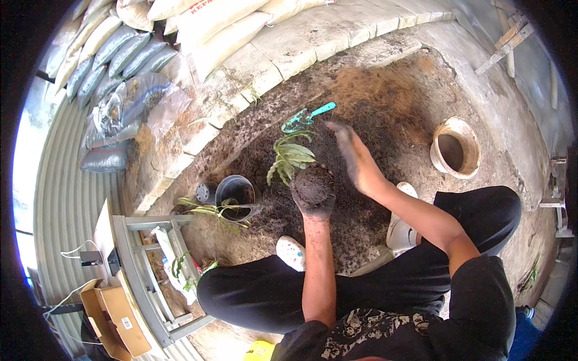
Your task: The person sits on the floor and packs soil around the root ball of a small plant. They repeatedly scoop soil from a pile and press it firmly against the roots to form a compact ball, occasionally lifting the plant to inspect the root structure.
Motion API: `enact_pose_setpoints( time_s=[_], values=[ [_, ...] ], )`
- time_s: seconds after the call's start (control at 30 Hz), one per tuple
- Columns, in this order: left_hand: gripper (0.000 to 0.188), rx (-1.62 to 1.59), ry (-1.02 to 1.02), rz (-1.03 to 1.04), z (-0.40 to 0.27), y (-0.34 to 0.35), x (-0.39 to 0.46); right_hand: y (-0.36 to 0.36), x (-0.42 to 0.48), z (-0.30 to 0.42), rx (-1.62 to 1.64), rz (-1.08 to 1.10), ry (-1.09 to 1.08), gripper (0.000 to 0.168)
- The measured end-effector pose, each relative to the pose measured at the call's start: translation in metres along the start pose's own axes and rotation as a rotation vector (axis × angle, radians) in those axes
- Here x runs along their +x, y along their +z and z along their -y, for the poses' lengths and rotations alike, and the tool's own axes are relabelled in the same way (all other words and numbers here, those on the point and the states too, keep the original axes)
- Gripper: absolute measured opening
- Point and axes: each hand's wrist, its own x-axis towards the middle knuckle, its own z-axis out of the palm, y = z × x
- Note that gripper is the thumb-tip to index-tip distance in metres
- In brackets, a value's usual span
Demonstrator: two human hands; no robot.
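My left hand (319, 208), dark with soil, holds a plant by its root ball (314, 184). The plant's long pale green leaves (291, 158) point away from me, over the soil. To the right, my right hand (350, 153) is raised and slightly blurred, fingers stretched out and nothing in its grasp. Under both hands spreads a heap of dark potting soil (361, 212). Beyond the leaves lies a turquoise hand trowel (309, 118) with soil on its blade.
Brown fibre (379, 92) covers the soil's far side. At right is a round pot (472, 169); at left, a black pot (235, 185) and a smaller one (205, 192) near cut leaves. A grey stool (135, 252) stands left. Filled sacks (216, 27) are stacked beyond the stone kerb (298, 58).
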Motion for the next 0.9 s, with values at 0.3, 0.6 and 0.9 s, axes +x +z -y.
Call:
enact_pose_setpoints(
  time_s=[0.3, 0.6, 0.9],
  values=[
    [0.043, -0.024, 0.213, -0.132, 0.040, 0.028, -0.007, 0.025, -0.032, -0.029, -0.566, 0.042, -0.460, 0.050],
    [0.041, 0.133, 0.105, -0.090, 0.022, 0.031, -0.004, 0.025, -0.027, -0.039, -0.403, 0.134, -0.183, 0.049],
    [0.057, 0.254, 0.189, -0.239, 0.000, 0.063, -0.008, 0.017, 0.003, -0.045, 0.428, 0.290, 0.466, 0.046]
  ],
)
